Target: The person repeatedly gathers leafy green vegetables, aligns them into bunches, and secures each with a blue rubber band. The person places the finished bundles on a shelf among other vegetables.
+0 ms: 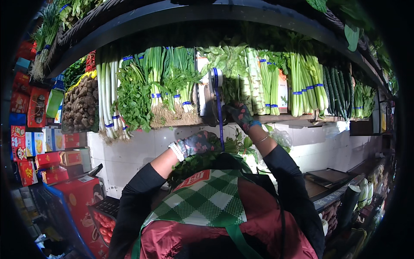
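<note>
My left hand (197, 144), in a dark floral glove, is closed around a bunch of leafy greens (194, 165) low in front of my apron. My right hand (238, 113), in a matching glove, is at the shelf edge, beside a tape dispenser (214, 97); whether it grips the dispenser is hard to tell. A strip of blue-purple tape (220, 123) runs from the dispenser's roll (216, 77) down toward the greens. The lower end of the tape is near my left hand.
A produce shelf ahead holds leeks (110, 90), cilantro (133, 94), flat beans (228, 58), celery (297, 84) and cucumbers (338, 87). A dark shelf rail (207, 16) arches above. Stacked boxes (38, 106) stand left; another vegetable stand (339, 200) is at lower right.
</note>
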`<state>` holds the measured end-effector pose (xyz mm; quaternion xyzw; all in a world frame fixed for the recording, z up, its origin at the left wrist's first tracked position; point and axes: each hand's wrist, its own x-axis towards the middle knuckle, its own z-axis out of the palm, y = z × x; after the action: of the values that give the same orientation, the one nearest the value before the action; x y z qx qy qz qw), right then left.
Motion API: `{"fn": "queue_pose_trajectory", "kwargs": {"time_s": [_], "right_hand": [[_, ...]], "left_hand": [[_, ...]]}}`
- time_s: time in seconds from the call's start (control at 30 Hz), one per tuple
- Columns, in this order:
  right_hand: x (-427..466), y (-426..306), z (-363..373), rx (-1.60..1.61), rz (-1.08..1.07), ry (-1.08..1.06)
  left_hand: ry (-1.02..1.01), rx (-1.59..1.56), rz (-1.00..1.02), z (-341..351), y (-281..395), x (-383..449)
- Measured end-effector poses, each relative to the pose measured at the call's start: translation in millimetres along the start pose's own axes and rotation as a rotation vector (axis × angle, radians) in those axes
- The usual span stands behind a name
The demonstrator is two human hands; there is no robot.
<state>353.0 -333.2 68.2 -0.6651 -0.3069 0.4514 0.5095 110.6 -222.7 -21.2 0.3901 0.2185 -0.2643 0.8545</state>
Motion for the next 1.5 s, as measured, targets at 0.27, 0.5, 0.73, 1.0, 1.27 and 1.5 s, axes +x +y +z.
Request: {"fn": "queue_pose_trajectory", "kwargs": {"time_s": [0.27,0.5,0.73,1.0,1.27,1.5], "right_hand": [[-53,11,18,-0.530,-0.146,-0.062],[-53,25,31,-0.682,-0.023,0.108],[-75,27,33,-0.704,-0.515,0.086],[-93,-20,27,-0.963,-0.818,-0.008],[-81,-43,16,-1.168,-1.236,-0.029],[-58,-107,47,-1.125,-1.266,-0.018]], "left_hand": [[-0.264,-0.448,0.183,37,27,-11],[0.211,1.258,0.622,35,31,14],[0.110,1.106,0.402,29,38,11],[0.251,0.823,0.292,17,58,-17],[-0.190,-0.588,0.525,0,47,-52],[-0.329,-0.524,0.593,-6,57,-100]]}}
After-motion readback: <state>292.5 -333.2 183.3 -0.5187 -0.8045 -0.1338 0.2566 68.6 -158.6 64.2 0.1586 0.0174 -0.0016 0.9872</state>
